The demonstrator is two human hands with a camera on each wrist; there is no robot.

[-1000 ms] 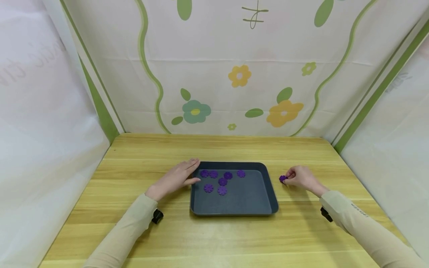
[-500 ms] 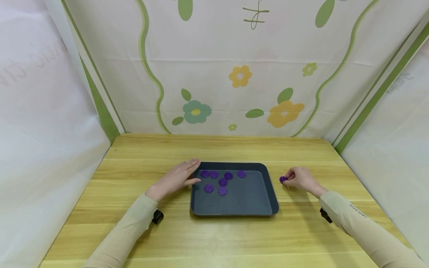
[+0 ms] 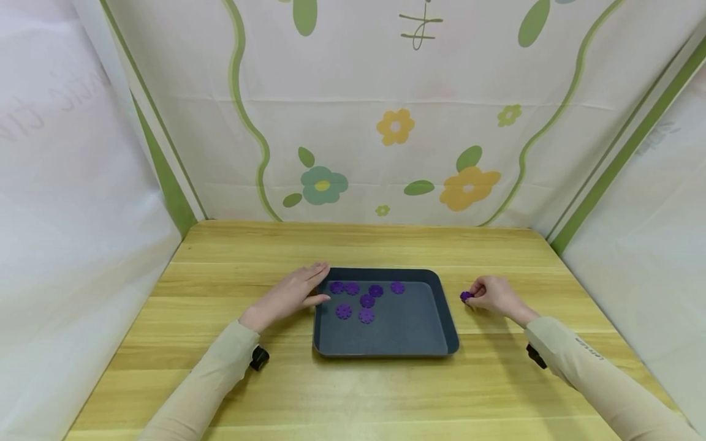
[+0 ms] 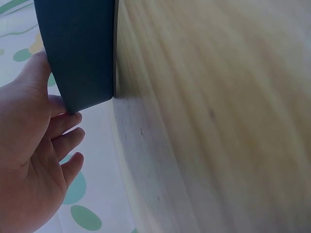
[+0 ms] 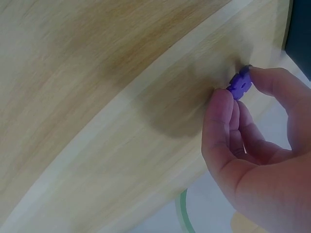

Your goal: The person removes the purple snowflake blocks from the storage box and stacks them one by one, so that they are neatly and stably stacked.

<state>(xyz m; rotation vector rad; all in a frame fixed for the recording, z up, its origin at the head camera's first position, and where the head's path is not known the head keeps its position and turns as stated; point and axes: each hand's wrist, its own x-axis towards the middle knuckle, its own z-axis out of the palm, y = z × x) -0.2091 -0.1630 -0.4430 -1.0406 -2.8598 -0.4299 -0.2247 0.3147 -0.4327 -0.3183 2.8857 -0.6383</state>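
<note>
Beige sleeves are stretched over the wooden counter, and a purple notched disc is pinched by the right hand, just right of the grey baking tray! Its left end is touched by the spread left hand; seven discs are held inside, floral cloth beyond.

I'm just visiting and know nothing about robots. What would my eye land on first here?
Probably the seven purple notched discs, lying toward the left and far side of the dark tray. Next, another purple disc, pinched in the person's right grip to the right of the tray. Behind the table, colourful printed flowers brighten the white backdrop.
</note>
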